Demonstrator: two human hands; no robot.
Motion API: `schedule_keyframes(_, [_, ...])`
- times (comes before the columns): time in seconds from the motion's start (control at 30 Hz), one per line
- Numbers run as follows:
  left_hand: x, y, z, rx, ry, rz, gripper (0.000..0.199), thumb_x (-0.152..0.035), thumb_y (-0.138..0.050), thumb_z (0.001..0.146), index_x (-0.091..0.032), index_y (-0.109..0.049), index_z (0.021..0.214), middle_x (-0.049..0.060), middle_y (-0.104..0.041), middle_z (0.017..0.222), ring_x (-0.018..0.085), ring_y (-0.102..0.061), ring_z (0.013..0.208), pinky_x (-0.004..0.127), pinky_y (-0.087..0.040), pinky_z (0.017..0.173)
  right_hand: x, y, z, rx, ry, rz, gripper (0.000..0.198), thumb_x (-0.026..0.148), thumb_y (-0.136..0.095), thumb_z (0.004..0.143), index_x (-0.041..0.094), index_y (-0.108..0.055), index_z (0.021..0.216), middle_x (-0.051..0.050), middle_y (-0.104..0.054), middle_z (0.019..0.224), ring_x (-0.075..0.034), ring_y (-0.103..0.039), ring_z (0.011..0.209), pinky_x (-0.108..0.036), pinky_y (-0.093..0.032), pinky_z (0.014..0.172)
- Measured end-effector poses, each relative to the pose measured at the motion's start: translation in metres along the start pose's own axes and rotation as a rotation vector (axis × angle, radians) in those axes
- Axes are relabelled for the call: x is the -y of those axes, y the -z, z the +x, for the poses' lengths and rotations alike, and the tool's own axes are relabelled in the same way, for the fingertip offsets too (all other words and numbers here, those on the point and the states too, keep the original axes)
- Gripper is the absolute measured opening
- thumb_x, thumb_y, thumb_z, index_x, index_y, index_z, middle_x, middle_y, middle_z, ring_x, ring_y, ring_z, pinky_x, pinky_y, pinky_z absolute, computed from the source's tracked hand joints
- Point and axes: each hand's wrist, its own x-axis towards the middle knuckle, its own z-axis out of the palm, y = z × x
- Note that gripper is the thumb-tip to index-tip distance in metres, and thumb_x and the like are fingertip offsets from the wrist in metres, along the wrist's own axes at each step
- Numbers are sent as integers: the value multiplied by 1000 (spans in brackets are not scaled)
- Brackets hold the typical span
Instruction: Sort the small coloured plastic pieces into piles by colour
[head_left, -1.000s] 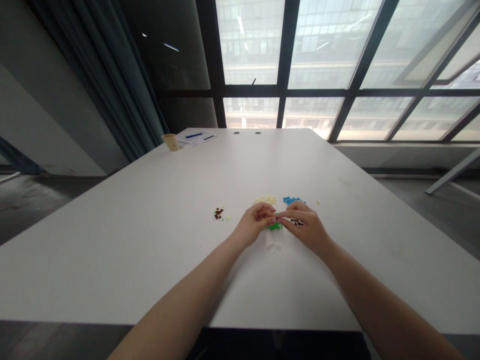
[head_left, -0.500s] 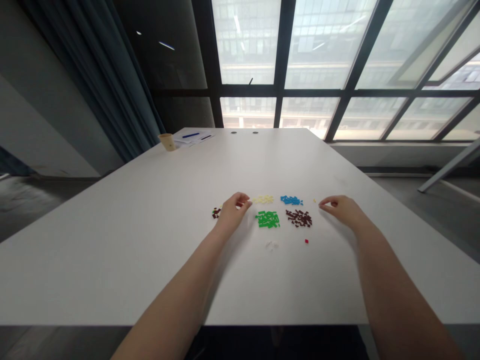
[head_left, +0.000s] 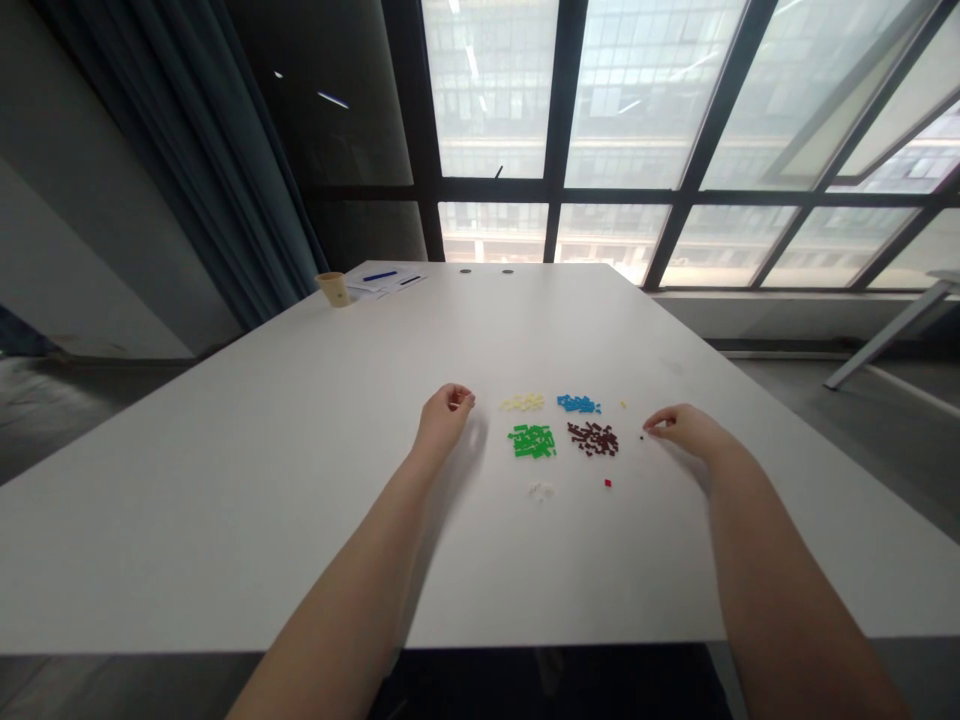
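My left hand (head_left: 445, 412) is over the table left of the piles, its fingers curled together in a pinch; whatever they hold is too small to make out. My right hand (head_left: 684, 428) is at the right, thumb and fingertips pressed together just above the tabletop. A tiny dark piece (head_left: 642, 437) lies beside its fingertips. Between the hands are sorted piles of small pieces: pale yellow pieces (head_left: 523, 402), blue pieces (head_left: 578, 404), green pieces (head_left: 532, 441) and dark brown pieces (head_left: 594, 439). Nearer me are whitish pieces (head_left: 540, 490) and one red piece (head_left: 608, 483). A single yellow piece (head_left: 623, 405) sits apart.
The white table (head_left: 225, 520) ends in front of me and runs back toward large windows. At its far left stand a tan paper cup (head_left: 334, 289) and papers (head_left: 390, 281) with a blue pen (head_left: 379, 276). A blue curtain (head_left: 172, 150) hangs on the left.
My left hand has shifted left, away from the yellow pile, and the dark pieces beside it are now hidden. Beside my right fingertips a tiny dark piece now shows; that hand moved slightly.
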Motion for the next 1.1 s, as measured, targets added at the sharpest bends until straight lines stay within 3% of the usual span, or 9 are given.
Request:
schedule_keyframes(0.17, [14, 27, 8, -159, 83, 299, 18, -22, -46, 73, -19, -59, 85, 7, -65, 85, 17, -58, 70, 28, -41, 62, 11, 6, -3, -164, 4, 14, 25, 37, -55, 67, 17, -70, 72, -2, -59, 54, -13, -47, 48, -25, -32, 49])
schedule_keyframes(0.27, [18, 33, 8, -34, 217, 523, 19, -14, -52, 66, -20, -64, 78, 10, -66, 86, 24, -60, 76, 33, -39, 63, 20, 7, -6, -185, 60, 26, 34, 47, -48, 71, 18, -65, 64, 0, -49, 46, -12, -42, 46, -25, -29, 47])
schedule_keyframes(0.37, [19, 31, 8, 44, 310, 607, 19, -11, -55, 61, -22, -66, 73, 11, -66, 88, 29, -59, 81, 37, -38, 63, 27, 5, -8, -176, 106, 43, 41, 53, -44, 71, 18, -53, 51, 2, -42, 44, -11, -39, 45, -24, -27, 47])
schedule_keyframes(0.6, [22, 24, 11, -6, 241, 672, 16, -32, -54, 69, -23, -65, 75, 10, -66, 88, 27, -59, 82, 34, -39, 61, 41, -2, -14, -155, 198, 47, 43, 54, -43, 72, 19, -39, 47, 3, -37, 45, -10, -34, 46, -23, -26, 46])
schedule_keyframes(0.77, [21, 18, 8, -30, 128, 786, 15, -27, -50, 72, -20, -63, 74, 12, -63, 92, 26, -57, 84, 32, -40, 62, 45, -4, -15, -162, 250, 48, 44, 55, -41, 72, 19, -41, 48, 2, -39, 45, -10, -33, 45, -24, -26, 46])
schedule_keyframes(0.9, [18, 16, 7, -51, 33, 701, 17, -22, -43, 77, -17, -59, 77, 12, -62, 86, 23, -56, 80, 32, -40, 65, 48, -4, -16, -174, 256, 61, 45, 56, -41, 73, 19, -42, 49, 3, -38, 45, -10, -34, 45, -23, -26, 46])
schedule_keyframes(1.1, [-7, 7, -5, 8, -277, 202, 14, -25, -41, 81, -20, -53, 84, 2, -61, 77, 14, -54, 68, 25, -41, 65, 65, -5, -24, -197, 266, 89, 42, 54, -42, 73, 19, -44, 51, 4, -34, 44, -10, -33, 45, -23, -25, 47])
